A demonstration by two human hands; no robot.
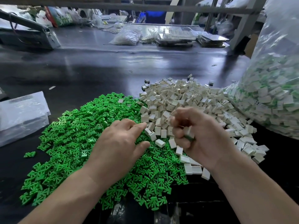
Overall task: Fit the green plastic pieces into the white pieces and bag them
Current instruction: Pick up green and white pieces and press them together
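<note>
I see flat clear bags (21, 113) at the table's (97, 70) left edge. The left hand (119, 146), fingers loosely spread, sits over the green pieces (68, 143) mid-table. The right hand (199, 135) pinches 1 white piece (189, 132) in curled fingers over the white pile (186, 101); a filled bag (271, 94) stands at the right edge.

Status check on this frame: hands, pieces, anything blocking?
Left hand relaxed over green pile. Right hand grips white piece, green showing. Bag at right, nothing blocking.
</note>
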